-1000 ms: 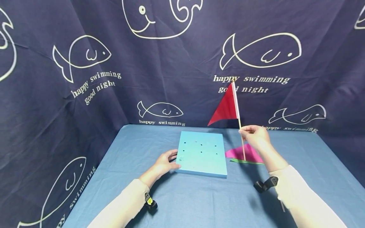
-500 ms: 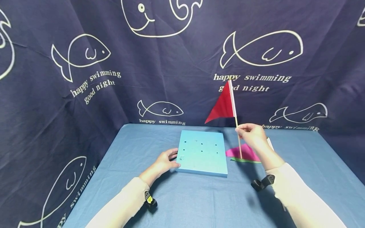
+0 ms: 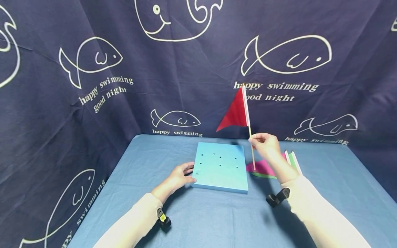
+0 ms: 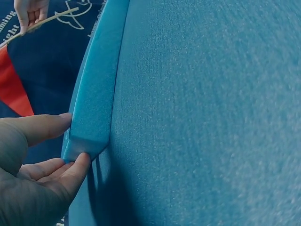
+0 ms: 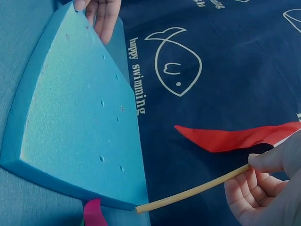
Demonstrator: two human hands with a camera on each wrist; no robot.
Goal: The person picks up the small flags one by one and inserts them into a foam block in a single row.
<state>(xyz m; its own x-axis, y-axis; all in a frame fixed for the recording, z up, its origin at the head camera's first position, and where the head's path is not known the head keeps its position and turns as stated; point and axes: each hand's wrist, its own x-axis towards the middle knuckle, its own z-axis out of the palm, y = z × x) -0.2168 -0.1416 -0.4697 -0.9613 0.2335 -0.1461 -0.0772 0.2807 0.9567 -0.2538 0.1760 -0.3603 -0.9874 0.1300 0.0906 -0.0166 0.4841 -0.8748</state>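
A square light-blue foam board [image 3: 221,179] with several small holes in its top lies flat. My left hand [image 3: 177,177] holds it at the near left corner, thumb on one side and fingertips [image 4: 81,162] on the other. To the right, my right hand [image 3: 266,146] pinches the thin wooden stick [image 5: 197,190] of a red triangular flag [image 3: 234,113] between thumb and fingers. The flag stands nearly upright, leaning a little to the left at the top. Its bare lower end is raised, just off the board's right edge, and overlaps a pink flag [image 3: 262,167] in the head view.
Under and behind my right forearm lie the pink flag and a green flag [image 3: 292,160] with white sleeves on the blue tablecloth [image 3: 217,220]. A dark curtain [image 3: 198,79] with white fish drawings hangs close behind the table and along the left.
My right hand has moved left with the red flag, bringing the stick's lower end closer to the board. More of the flags lying at right now shows. My left hand has stayed put.
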